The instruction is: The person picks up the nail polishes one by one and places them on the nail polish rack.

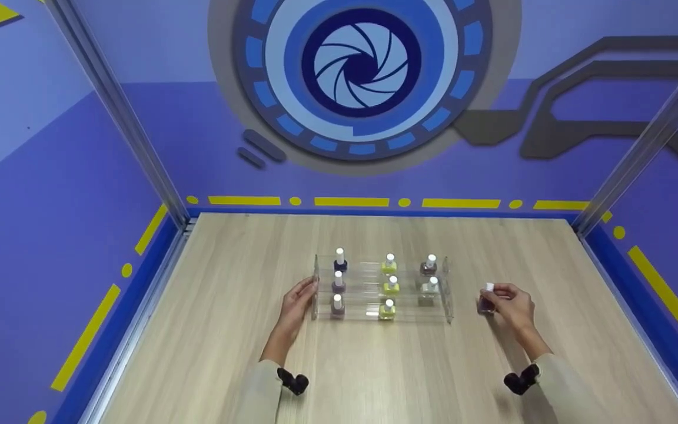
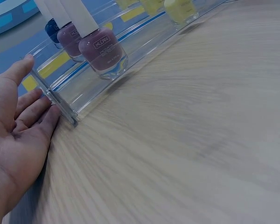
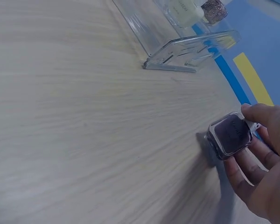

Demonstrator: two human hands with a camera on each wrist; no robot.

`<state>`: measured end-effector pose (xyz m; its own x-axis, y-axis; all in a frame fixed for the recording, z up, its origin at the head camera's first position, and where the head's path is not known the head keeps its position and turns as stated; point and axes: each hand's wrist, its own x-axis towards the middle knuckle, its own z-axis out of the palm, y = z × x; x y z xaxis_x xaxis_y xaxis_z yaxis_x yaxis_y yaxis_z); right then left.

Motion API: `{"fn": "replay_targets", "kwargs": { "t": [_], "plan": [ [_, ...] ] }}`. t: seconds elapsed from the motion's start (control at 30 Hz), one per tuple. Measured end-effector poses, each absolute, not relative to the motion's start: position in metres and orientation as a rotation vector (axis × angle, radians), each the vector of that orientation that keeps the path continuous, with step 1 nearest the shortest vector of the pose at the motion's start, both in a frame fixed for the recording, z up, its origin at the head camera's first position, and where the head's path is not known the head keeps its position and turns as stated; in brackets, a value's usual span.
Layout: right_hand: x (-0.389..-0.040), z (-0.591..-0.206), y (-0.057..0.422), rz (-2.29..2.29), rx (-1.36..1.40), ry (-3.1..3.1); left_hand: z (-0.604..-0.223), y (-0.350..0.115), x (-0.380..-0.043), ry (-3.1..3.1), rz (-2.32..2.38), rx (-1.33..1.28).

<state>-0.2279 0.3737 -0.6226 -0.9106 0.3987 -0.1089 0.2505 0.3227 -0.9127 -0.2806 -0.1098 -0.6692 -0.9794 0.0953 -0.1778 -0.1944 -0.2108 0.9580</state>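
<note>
A clear three-tier display rack (image 1: 362,315) stands on the table, bearing several white-capped nail polish bottles. Its left column has a dark blue bottle (image 1: 340,265) at the back and two mauve ones, the front one (image 2: 102,51) nearest. Yellow bottles (image 1: 387,310) line the middle column. On the right are a glittery brown bottle (image 1: 428,268) and a pale one (image 1: 430,288). My left hand (image 1: 298,305) touches the rack's left side panel with relaxed fingers. Right of the rack, my right hand (image 1: 514,306) grips a dark nail polish bottle (image 3: 231,134) by its cap, slightly tilted.
The light wood table (image 1: 374,377) has blue-purple walls (image 1: 162,129) at its back and sides. Metal posts (image 1: 121,112) rise at the far corners. The rack's right side panel (image 3: 191,49) stands between the held bottle and the shelved ones.
</note>
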Motion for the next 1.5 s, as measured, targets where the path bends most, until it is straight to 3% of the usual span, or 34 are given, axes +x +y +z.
{"fn": "replay_targets", "kwargs": {
  "t": [1.5],
  "plan": [
    [-0.218,-0.555,0.335,1.768,-0.314,-2.422,-0.670,-0.110,-0.279,1.864,2.303,-0.096]
  ]
}}
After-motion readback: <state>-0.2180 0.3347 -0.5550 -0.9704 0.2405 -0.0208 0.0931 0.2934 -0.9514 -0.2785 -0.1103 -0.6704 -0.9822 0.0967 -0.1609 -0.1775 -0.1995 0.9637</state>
